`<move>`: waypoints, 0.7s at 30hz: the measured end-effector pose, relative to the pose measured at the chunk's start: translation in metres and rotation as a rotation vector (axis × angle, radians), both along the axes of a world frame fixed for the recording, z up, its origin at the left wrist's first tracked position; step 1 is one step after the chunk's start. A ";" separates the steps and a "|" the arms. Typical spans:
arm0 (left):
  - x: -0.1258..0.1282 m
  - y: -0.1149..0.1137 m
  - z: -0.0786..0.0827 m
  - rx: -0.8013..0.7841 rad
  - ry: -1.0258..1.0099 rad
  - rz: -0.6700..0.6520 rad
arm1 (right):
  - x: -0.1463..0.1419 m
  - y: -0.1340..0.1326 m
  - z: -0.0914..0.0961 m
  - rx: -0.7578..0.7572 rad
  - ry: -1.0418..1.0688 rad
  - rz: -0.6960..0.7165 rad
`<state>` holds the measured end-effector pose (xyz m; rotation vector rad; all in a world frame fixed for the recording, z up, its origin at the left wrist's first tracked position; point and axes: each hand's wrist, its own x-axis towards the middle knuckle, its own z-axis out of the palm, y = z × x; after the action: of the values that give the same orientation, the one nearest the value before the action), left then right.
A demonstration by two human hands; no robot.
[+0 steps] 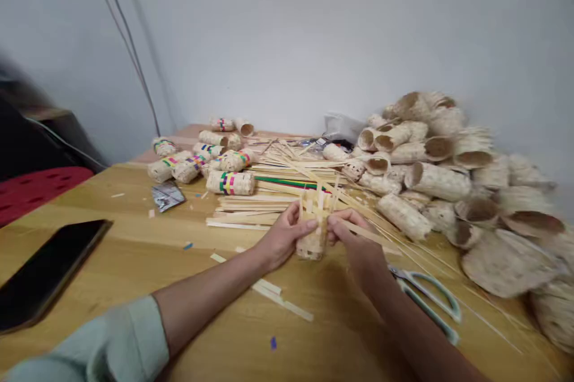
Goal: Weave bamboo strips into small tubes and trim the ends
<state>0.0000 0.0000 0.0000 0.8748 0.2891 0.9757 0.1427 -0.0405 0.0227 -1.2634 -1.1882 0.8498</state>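
A small half-woven basket (310, 243) of pale flat strips stands upright on the table, its loose strip ends sticking up. My left hand (287, 232) grips it from the left, thumb across its front. At its right side my right hand (354, 235) pinches a pale weaving strip (372, 235), which trails out to the right past the knuckles. The fingertips behind the basket are hidden. Scissors (430, 295) with pale green handles lie to the right, partly behind my right forearm.
Finished woven cylinders (231, 183) with coloured bands lie at the back left. A tall heap of plain woven cylinders (439, 182) fills the right. Bundles of strips (251, 211) lie behind my hands. A phone (49, 271) and a silver packet (167, 196) lie left.
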 end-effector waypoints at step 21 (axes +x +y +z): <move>0.003 -0.001 0.003 -0.072 0.025 0.123 | 0.000 -0.005 0.007 0.141 -0.263 0.020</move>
<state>0.0030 -0.0012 0.0030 0.8111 0.4011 1.0618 0.1429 -0.0454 0.0298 -1.2761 -1.4452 0.6145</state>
